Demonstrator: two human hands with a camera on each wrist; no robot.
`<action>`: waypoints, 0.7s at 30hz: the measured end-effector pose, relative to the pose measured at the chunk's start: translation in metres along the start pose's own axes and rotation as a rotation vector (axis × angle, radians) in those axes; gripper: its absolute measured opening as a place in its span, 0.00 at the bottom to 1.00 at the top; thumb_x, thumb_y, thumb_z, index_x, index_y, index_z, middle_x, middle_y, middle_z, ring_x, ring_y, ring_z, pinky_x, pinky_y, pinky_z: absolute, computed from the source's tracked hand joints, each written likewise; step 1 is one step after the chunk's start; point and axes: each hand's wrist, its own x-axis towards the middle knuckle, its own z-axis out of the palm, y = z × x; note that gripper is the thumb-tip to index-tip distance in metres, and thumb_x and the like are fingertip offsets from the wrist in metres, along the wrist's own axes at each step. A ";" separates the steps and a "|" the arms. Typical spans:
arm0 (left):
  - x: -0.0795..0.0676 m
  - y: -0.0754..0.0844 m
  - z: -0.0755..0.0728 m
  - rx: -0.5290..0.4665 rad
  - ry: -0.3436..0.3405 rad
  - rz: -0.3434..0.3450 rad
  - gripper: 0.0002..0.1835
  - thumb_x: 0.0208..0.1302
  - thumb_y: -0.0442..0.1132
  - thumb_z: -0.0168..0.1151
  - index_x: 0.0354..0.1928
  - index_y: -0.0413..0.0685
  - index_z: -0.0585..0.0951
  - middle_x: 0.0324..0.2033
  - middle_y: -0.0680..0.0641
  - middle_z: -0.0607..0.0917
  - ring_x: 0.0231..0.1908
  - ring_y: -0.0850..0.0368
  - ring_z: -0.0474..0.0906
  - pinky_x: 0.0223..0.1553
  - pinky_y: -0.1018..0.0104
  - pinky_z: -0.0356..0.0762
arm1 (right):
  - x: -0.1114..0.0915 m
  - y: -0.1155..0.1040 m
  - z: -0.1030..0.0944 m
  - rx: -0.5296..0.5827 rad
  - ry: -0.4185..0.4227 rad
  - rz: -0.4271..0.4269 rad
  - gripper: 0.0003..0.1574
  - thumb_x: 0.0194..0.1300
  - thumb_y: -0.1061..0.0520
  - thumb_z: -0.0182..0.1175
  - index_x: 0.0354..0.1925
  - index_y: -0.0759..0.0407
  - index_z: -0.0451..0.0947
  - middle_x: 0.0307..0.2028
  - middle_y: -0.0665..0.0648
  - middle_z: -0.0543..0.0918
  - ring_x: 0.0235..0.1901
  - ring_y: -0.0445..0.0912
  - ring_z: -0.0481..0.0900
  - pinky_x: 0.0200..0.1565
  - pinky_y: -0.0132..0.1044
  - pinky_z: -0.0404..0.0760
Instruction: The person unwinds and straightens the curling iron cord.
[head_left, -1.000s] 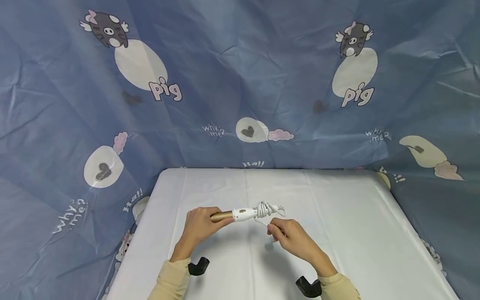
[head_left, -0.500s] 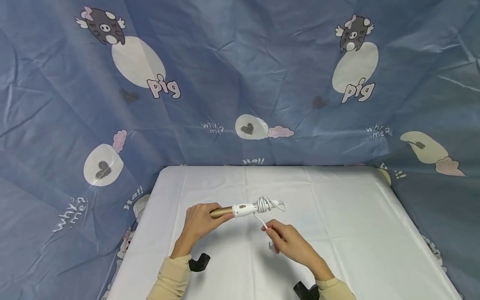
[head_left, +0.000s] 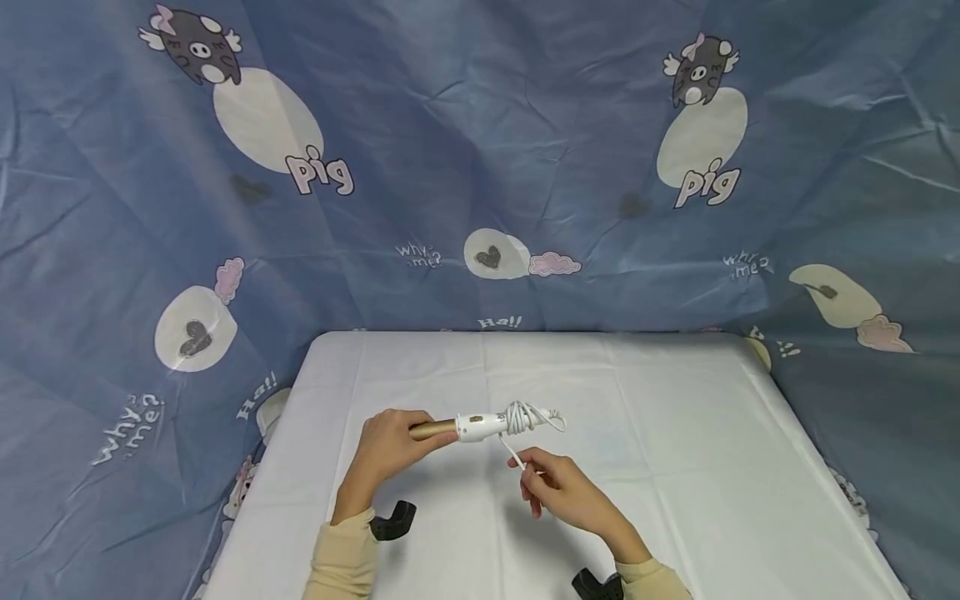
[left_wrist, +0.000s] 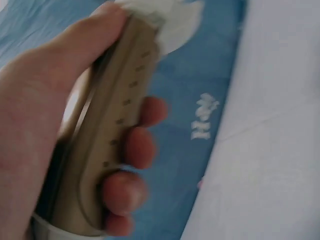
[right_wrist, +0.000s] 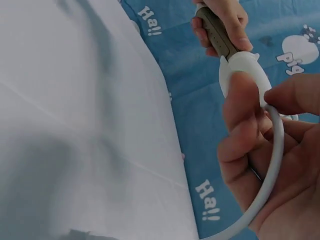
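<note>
My left hand (head_left: 393, 446) grips a curling iron by its gold barrel (head_left: 432, 429), holding it roughly level over the white surface. In the left wrist view the barrel (left_wrist: 112, 120) shows a row of small holes, and the fingers wrap round it. The white handle (head_left: 480, 427) points right, with a white cord (head_left: 521, 418) wound in several turns near its end. A free stretch of that cord runs down to my right hand (head_left: 558, 490), which pinches it between thumb and fingers. In the right wrist view the cord (right_wrist: 272, 165) curves on past the palm.
A white-covered table (head_left: 675, 417) lies under both hands. Blue printed cloth (head_left: 420, 167) rises behind and at the sides. Black wrist mounts (head_left: 393, 521) sit below the hands.
My right hand has moved left and slightly down with the cord, and its lower fingers have spread a little. The left hand keeps its grip on the curling iron, with little movement.
</note>
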 end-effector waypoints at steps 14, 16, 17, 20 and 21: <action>0.001 0.003 -0.010 -0.200 -0.129 -0.128 0.21 0.40 0.73 0.65 0.26 0.69 0.85 0.20 0.62 0.82 0.20 0.62 0.74 0.27 0.66 0.70 | 0.005 0.018 0.016 0.320 -0.004 0.042 0.20 0.74 0.63 0.42 0.62 0.59 0.59 0.36 0.62 0.72 0.23 0.38 0.71 0.23 0.30 0.71; -0.001 0.004 -0.010 -0.219 -0.126 -0.148 0.21 0.40 0.73 0.66 0.27 0.69 0.85 0.21 0.62 0.83 0.21 0.62 0.74 0.27 0.65 0.71 | 0.007 0.020 0.018 0.352 0.012 0.035 0.18 0.76 0.58 0.41 0.61 0.61 0.60 0.34 0.58 0.72 0.21 0.37 0.66 0.21 0.28 0.65; -0.002 0.004 -0.009 -0.225 -0.125 -0.158 0.21 0.39 0.74 0.66 0.27 0.70 0.85 0.21 0.62 0.83 0.22 0.62 0.75 0.28 0.65 0.71 | 0.008 0.022 0.019 0.367 0.018 0.038 0.19 0.77 0.55 0.40 0.60 0.62 0.61 0.33 0.57 0.71 0.20 0.37 0.66 0.21 0.28 0.64; -0.006 0.005 -0.008 -0.235 -0.123 -0.181 0.22 0.37 0.75 0.65 0.26 0.71 0.85 0.22 0.63 0.83 0.23 0.62 0.75 0.29 0.65 0.71 | 0.010 0.027 0.020 0.391 0.041 0.078 0.22 0.77 0.48 0.38 0.55 0.63 0.65 0.29 0.54 0.71 0.20 0.37 0.66 0.21 0.29 0.65; -0.007 0.005 -0.008 -0.238 -0.123 -0.187 0.22 0.37 0.75 0.65 0.26 0.71 0.85 0.22 0.63 0.83 0.23 0.62 0.75 0.29 0.65 0.71 | 0.011 0.029 0.020 0.391 0.045 0.087 0.23 0.76 0.47 0.39 0.52 0.64 0.66 0.28 0.53 0.70 0.20 0.37 0.66 0.21 0.29 0.65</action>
